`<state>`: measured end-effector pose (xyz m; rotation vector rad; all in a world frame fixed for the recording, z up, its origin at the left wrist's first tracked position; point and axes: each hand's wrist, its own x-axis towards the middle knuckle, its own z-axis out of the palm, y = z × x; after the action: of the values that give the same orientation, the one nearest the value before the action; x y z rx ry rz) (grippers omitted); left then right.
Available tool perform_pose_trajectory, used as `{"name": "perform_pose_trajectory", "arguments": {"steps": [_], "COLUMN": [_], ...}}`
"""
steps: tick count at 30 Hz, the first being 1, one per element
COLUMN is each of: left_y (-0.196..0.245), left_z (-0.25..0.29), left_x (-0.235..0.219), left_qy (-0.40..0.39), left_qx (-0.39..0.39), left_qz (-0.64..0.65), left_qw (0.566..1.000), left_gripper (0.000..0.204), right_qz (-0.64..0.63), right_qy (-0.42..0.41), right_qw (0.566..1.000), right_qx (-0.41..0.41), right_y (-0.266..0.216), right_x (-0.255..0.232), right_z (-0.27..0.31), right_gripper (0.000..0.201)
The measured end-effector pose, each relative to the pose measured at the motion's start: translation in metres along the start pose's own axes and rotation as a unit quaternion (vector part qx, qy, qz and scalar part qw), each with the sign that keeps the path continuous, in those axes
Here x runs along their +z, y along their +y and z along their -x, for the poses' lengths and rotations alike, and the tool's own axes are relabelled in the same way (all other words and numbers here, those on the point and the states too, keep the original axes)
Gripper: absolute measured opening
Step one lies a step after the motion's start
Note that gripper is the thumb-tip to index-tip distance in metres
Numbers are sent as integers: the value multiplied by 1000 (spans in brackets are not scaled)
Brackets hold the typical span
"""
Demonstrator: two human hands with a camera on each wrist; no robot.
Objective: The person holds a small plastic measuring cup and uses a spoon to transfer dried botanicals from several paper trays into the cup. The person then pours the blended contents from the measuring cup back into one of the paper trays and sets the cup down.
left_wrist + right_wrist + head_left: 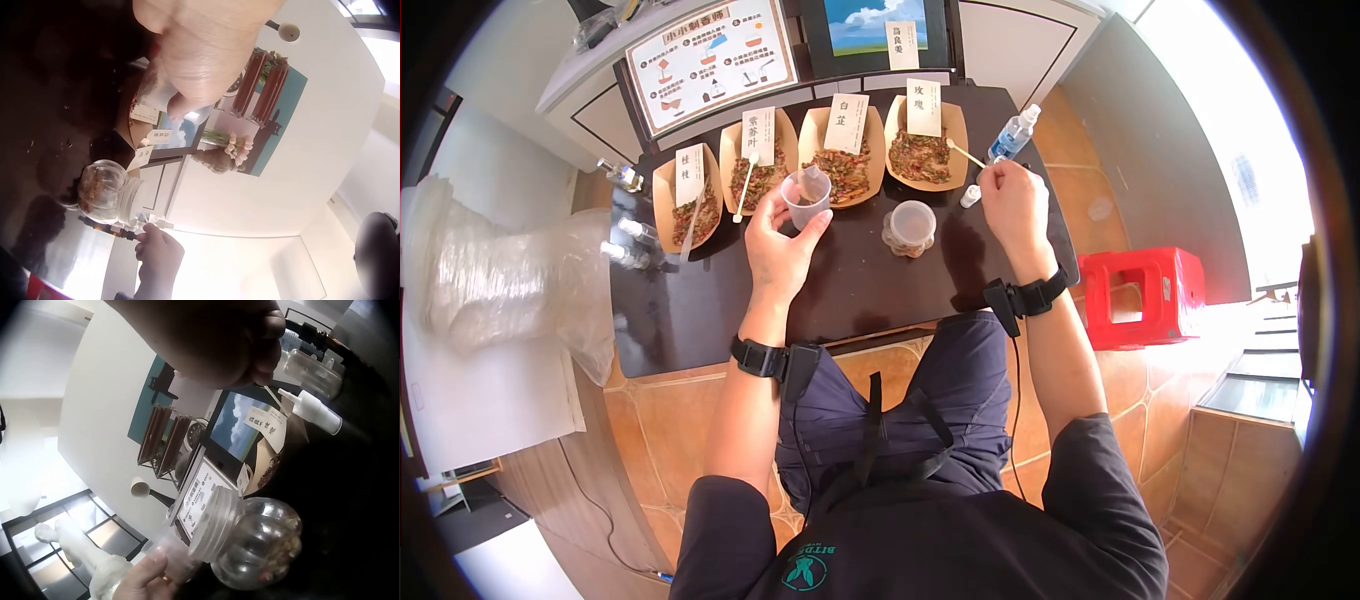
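My left hand (780,255) holds a small translucent plastic cup (807,212) between thumb and fingers, near the paper trays. A pinkish bit shows inside the cup. At the table's right side, my right hand (1017,205) pinches a thin pale stick (966,154) with a rounded tip, which reaches over the edge of the rightmost paper tray (956,170). That tray is filled with dried reddish-brown plant bits and carries a label card (923,108). Between the hands stands a ribbed clear jar (259,544) with dried pieces at its bottom.
More card-labelled paper trays (662,225) of dried plants line the back, two with sticks. Beside the right hand are a blue-labelled bottle (1010,137) and a small white bottle (971,196). Small bottles (625,255) sit at left. A red stool (1142,298) stands right.
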<state>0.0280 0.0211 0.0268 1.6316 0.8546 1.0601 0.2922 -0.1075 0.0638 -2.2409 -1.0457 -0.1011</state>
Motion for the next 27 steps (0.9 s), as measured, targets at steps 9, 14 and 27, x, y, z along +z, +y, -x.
{"name": "perform_pose_trajectory", "arguments": {"steps": [9,14,27], "left_y": [0,0,11], "left_z": [-2,-4,-9], "left_x": [2,3,8], "left_qy": [-3,-11,-19], "left_qx": [-6,7,15], "left_qz": [4,-7,-7], "left_qw": [1000,1000,1000], "left_gripper": [58,58,57], "right_qz": [-70,-99,-317], "right_qy": [-55,-76,-161], "right_qw": [996,992,909], "right_qx": [5,24,216], "right_y": [-9,-4,0], "right_x": [-3,1,-3], "right_z": [11,8,0], "right_gripper": [18,17,20]}}
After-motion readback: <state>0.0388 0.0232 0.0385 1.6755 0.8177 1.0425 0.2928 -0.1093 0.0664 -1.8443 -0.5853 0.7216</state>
